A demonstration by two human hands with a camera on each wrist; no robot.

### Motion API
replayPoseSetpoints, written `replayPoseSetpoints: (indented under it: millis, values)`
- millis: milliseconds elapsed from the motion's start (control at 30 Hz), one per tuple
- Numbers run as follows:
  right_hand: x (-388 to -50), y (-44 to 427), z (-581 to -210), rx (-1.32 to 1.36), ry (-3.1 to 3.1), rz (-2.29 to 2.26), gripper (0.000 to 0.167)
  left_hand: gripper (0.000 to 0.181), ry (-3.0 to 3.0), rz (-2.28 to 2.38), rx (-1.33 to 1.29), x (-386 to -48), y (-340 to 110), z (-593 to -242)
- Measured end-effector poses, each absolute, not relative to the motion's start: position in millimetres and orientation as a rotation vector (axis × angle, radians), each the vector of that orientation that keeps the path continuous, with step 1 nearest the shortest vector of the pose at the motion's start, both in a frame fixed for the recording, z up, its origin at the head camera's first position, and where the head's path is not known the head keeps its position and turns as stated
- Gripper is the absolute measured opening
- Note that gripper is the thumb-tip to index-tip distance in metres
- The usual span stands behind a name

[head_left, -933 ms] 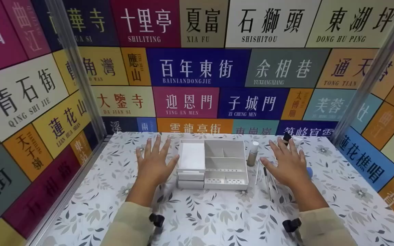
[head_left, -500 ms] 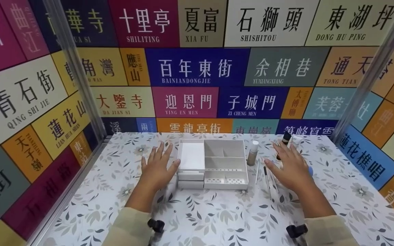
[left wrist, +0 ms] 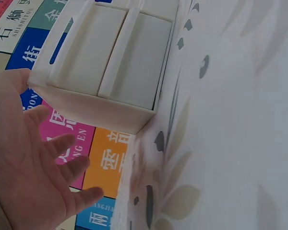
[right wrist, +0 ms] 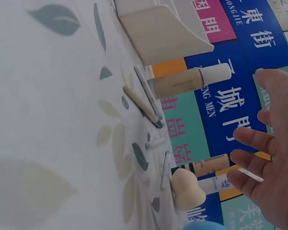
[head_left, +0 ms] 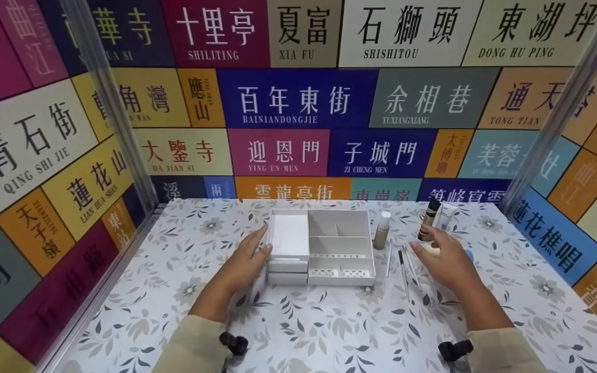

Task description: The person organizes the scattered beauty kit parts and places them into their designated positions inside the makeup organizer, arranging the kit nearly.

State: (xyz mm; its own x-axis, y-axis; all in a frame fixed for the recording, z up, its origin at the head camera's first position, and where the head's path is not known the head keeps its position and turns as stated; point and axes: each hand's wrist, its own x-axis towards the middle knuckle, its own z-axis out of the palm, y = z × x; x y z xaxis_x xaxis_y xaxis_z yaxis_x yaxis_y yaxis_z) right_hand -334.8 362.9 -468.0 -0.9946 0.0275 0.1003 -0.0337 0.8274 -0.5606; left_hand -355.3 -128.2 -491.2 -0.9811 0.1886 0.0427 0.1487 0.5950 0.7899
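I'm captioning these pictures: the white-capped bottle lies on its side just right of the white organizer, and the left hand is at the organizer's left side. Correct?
The white-capped bottle isn't lying down: the head view shows it standing upright, just right of the white organizer. The left hand is indeed at the organizer's left side.
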Motion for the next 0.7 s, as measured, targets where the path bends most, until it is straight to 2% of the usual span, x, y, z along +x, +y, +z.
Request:
replayPoseSetpoints:
  millis: [200,700]
  values:
    - [-335.8,372.1,-481.8,-0.019,-2.843,1.047,0.075,0.065,2.581,1.571,0.358,-357.8,-128.2,-499.2]
    - [-340.8,392.8,-505.2,-0.107,-2.874,1.292,0.063,0.063,2.227,1.792,0.215,-357.0,-121.6,-504.0]
